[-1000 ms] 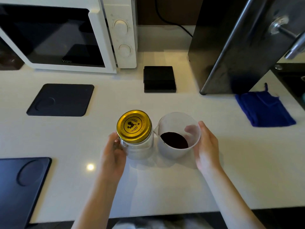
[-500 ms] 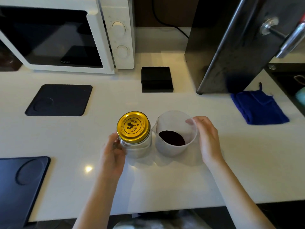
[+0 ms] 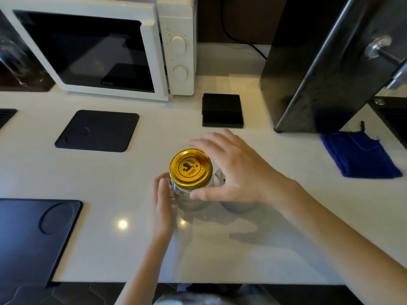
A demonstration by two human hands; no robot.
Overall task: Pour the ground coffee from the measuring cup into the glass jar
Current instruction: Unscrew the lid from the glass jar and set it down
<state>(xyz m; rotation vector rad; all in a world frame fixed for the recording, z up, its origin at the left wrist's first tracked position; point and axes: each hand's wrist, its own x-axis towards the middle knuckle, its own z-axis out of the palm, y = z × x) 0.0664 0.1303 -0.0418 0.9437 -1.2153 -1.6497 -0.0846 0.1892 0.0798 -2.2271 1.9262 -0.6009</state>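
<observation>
A glass jar point(image 3: 187, 198) with a gold lid point(image 3: 190, 168) stands upright on the white counter point(image 3: 308, 216). My left hand point(image 3: 164, 201) grips the jar's left side. My right hand point(image 3: 233, 170) hovers with spread fingers just right of the lid, thumb near the jar's front and fingers past the lid's far edge, not clearly touching it. The measuring cup with ground coffee sits behind my right hand; only a sliver of its rim point(image 3: 219, 175) and base point(image 3: 240, 206) shows.
A white microwave point(image 3: 105, 51) stands at the back left and a black appliance point(image 3: 326, 62) at the back right. A small black scale point(image 3: 222, 110) lies behind the jar. Dark mats point(image 3: 97, 130) point(image 3: 33, 234) lie left, and a blue cloth point(image 3: 359, 154) right.
My right hand has let go of the measuring cup, risen and moved left over it toward the jar's lid. My left hand stays on the jar.
</observation>
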